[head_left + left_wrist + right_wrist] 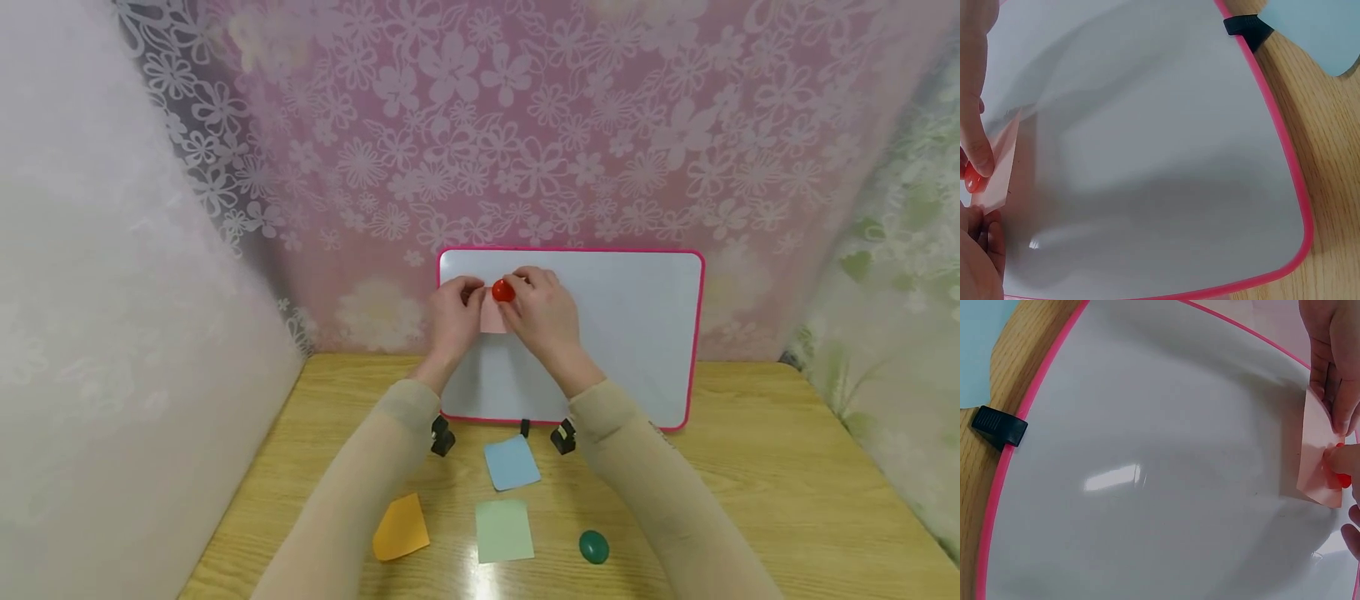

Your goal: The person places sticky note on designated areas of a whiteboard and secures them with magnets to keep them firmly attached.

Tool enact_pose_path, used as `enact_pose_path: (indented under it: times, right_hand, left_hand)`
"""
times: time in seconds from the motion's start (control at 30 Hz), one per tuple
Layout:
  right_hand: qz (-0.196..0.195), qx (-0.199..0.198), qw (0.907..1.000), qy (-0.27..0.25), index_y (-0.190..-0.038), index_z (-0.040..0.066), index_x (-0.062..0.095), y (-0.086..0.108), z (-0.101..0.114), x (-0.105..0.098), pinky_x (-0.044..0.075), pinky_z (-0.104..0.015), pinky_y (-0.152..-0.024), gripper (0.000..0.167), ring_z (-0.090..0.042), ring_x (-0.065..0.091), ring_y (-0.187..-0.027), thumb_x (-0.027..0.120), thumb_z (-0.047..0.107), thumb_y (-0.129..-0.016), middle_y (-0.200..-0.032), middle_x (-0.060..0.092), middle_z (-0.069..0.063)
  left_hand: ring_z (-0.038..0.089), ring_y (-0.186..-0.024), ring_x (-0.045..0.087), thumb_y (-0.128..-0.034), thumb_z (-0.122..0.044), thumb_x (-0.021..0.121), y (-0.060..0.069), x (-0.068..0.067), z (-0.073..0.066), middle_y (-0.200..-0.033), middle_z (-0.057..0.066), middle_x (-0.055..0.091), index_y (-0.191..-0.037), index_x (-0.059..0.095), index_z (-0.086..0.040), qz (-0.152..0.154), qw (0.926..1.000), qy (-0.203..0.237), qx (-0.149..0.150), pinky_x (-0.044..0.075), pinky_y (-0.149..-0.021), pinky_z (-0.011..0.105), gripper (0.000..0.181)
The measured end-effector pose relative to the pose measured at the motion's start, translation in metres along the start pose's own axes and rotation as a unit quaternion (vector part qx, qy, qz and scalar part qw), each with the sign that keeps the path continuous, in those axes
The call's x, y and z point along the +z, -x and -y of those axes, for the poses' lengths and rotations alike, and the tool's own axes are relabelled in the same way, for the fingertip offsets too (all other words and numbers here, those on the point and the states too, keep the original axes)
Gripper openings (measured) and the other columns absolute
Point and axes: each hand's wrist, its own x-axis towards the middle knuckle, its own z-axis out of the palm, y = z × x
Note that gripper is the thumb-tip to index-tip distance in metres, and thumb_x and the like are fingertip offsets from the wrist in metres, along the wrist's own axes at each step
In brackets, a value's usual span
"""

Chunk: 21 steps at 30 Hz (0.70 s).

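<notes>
A pink paper note [492, 318] lies against the upper left of a whiteboard [630, 333] with a pink frame. My left hand [456, 319] pinches the note's upper left edge. With thumb and finger, my right hand [546, 312] holds a round red magnet [502, 290] at the top of the note. In the left wrist view, the note [1001, 169] stands off the board at its lower edge, with the magnet [974, 180] under a fingertip. The right wrist view shows the note [1317, 456] curving away from the board.
On the wooden table [765, 467] lie a blue note [512, 462], a green note [504, 531], an orange note [401, 527] and a green magnet [594, 547]. Black clips [442, 437] stand at the board's lower edge. A flowered curtain [525, 125] hangs behind.
</notes>
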Motion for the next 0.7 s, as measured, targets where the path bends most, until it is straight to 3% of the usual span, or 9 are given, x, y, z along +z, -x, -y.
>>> enact_pose_path:
  times: [0.7]
  right_hand:
    - [0.010,0.011,0.9998,0.010,-0.126,0.003,0.076,-0.0035,-0.0013,-0.0004,0.059,-0.048,-0.099,0.038,-0.034,0.063,-0.118,0.083,0.023,-0.096,-0.127,0.069,-0.015]
  left_hand:
    - [0.021,-0.084,0.068,-0.1050,-0.017,0.072,-0.0006,0.0076,-0.0005,-0.104,0.008,0.078,-0.114,0.078,-0.004,-0.030,0.9993,0.018,0.013,0.061,-0.078,0.030,0.017]
